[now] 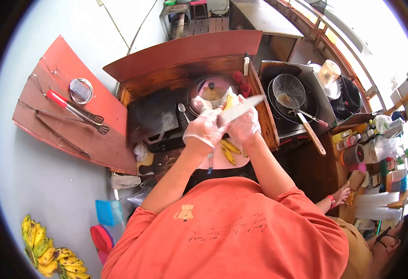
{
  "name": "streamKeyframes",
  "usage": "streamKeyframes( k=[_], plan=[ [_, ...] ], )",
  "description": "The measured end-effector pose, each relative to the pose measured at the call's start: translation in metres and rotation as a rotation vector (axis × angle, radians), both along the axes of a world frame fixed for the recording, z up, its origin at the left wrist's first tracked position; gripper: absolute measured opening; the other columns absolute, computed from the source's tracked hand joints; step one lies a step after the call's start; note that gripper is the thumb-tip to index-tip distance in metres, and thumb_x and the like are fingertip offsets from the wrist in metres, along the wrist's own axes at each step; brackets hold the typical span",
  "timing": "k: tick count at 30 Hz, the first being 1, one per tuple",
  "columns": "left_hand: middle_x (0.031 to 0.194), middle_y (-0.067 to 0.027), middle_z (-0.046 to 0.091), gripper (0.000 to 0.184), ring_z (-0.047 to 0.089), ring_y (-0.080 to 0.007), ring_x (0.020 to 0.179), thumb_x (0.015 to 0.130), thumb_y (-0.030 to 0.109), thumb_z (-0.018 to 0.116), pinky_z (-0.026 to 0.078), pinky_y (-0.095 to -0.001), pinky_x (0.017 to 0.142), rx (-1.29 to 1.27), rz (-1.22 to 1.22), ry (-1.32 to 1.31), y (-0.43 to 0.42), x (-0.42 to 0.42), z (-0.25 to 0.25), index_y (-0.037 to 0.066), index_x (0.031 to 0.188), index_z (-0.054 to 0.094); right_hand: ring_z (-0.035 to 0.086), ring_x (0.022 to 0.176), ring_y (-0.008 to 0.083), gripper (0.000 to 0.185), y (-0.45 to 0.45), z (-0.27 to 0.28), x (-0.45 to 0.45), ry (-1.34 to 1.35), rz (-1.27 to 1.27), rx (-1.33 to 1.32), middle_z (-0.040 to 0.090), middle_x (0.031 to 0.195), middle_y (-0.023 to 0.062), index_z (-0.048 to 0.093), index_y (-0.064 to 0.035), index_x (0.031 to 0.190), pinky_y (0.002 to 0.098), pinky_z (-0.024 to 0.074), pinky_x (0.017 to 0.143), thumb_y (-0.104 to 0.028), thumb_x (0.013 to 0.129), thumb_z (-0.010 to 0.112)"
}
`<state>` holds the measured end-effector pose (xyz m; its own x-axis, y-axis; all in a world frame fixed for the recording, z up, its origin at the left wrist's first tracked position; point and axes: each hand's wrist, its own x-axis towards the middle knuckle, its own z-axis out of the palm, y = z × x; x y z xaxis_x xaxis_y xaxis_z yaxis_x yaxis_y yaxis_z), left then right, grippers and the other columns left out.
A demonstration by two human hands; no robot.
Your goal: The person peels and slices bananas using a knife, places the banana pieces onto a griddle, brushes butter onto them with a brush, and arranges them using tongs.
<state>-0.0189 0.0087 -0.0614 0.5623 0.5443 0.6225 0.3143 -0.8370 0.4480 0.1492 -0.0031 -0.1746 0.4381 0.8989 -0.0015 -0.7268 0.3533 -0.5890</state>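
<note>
My left hand (204, 128), in a clear plastic glove, is closed around a knife (241, 110), its broad blade pointing up and to the right. My gloved right hand (246, 124) is closed around a banana (230, 99), whose pale yellow end sticks up behind the blade. The blade crosses in front of the right fingers and hides part of them. Below the hands, unpeeled bananas (228, 152) lie on a pink cutting board (242, 162). A blue-handled utensil (210, 165) rests at its left edge. Behind the hands stands a pot with a glass lid (212, 93).
A black griddle (152, 116) is on the left, a wok (280, 104) with a strainer (289, 91) on the right. Tongs (76, 111) hang from the red panel. Banana bunches (43, 246) are at lower left. A co-worker's hand (340, 195) is at right.
</note>
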Motion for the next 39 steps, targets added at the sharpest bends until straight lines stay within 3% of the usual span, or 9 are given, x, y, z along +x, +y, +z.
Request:
streamKeyframes(
  k=[8,14,16,17,27,30,32,35,39],
  plan=[
    [0.077,-0.0170,0.069,0.019,0.069,-0.0346,0.071,0.084,0.023,0.073,0.055,-0.0416,0.063,-0.069,0.016,0.094,0.015,-0.004,-0.010,0.004,0.088,0.072,0.061,0.108,0.0282,0.037,-0.028,0.081,-0.018,0.526,0.461,0.140,0.067,0.111,0.0122,0.060,-0.0031,0.122,0.0420,0.0433,0.106,-0.033,0.104,0.048],
    [0.068,-0.0166,0.067,0.018,0.068,-0.0343,0.063,0.085,0.020,0.070,0.054,-0.0386,0.061,-0.280,0.056,0.030,0.015,-0.004,-0.002,0.003,0.081,0.071,0.065,0.099,0.0211,0.029,-0.033,0.099,-0.037,-0.494,0.092,-0.213,0.070,0.112,0.0102,0.066,0.0001,0.115,0.0342,0.0514,0.087,-0.019,0.102,0.050],
    [0.067,-0.0171,0.067,0.018,0.067,-0.0327,0.061,0.085,0.019,0.069,0.053,-0.0377,0.060,-0.244,0.053,0.008,0.015,-0.004,-0.001,0.002,0.081,0.071,0.062,0.096,0.0168,0.027,-0.030,0.100,-0.040,-0.268,0.125,-0.275,0.070,0.111,0.0080,0.068,-0.0001,0.114,0.0335,0.0503,0.086,-0.018,0.102,0.050],
    [0.066,-0.0177,0.066,0.018,0.067,-0.0311,0.059,0.084,0.018,0.068,0.052,-0.0368,0.059,-0.207,0.057,-0.018,0.015,-0.005,-0.001,0.001,0.080,0.071,0.060,0.088,0.0146,0.027,-0.033,0.102,-0.039,-0.500,0.071,-0.321,0.069,0.105,0.0062,0.067,0.0007,0.115,0.0305,0.0499,0.082,-0.019,0.103,0.053],
    [0.061,-0.0104,0.065,0.020,0.066,-0.0148,0.055,0.084,0.016,0.069,0.049,-0.0317,0.052,-0.449,0.095,-0.060,0.026,-0.012,-0.015,-0.004,0.081,0.071,0.066,0.095,0.0195,0.030,-0.027,0.075,-0.045,-0.098,0.165,-0.192,0.067,0.107,0.0076,0.064,0.0014,0.121,0.0338,0.0557,0.078,-0.020,0.100,0.061],
    [0.062,-0.0051,0.064,0.019,0.063,-0.0116,0.051,0.087,0.015,0.069,0.047,-0.0283,0.047,-0.822,-0.008,-0.187,0.023,-0.017,-0.007,-0.002,0.080,0.071,0.066,0.105,0.0236,0.036,-0.027,0.071,-0.043,-0.132,0.163,-0.256,0.066,0.116,0.0102,0.059,0.0031,0.127,0.0386,0.0549,0.090,-0.020,0.100,0.061],
    [0.063,-0.0032,0.064,0.017,0.061,-0.0098,0.048,0.088,0.014,0.069,0.046,-0.0262,0.044,-0.983,-0.006,-0.242,0.020,-0.019,0.000,-0.001,0.079,0.070,0.064,0.110,0.0257,0.040,-0.031,0.079,-0.048,0.250,0.286,-0.050,0.064,0.120,0.0116,0.056,0.0022,0.132,0.0399,0.0509,0.097,-0.020,0.099,0.061],
    [0.063,-0.0039,0.064,0.018,0.061,-0.0108,0.047,0.088,0.013,0.068,0.046,-0.0261,0.044,-0.834,-0.036,-0.213,0.022,-0.022,-0.014,-0.001,0.077,0.069,0.065,0.098,0.0212,0.033,-0.033,0.076,-0.052,-0.049,0.191,-0.191,0.070,0.108,0.0097,0.067,-0.0006,0.114,0.0337,0.0499,0.089,-0.030,0.100,0.059],
    [0.064,-0.0047,0.065,0.018,0.060,-0.0110,0.048,0.090,0.014,0.067,0.046,-0.0284,0.046,-0.892,0.014,-0.254,0.013,-0.024,-0.007,-0.003,0.083,0.072,0.066,0.108,0.0262,0.037,-0.034,0.086,-0.060,0.078,0.128,-0.165,0.069,0.115,0.0142,0.058,0.0023,0.126,0.0368,0.0500,0.098,-0.015,0.095,0.064]
  ],
)
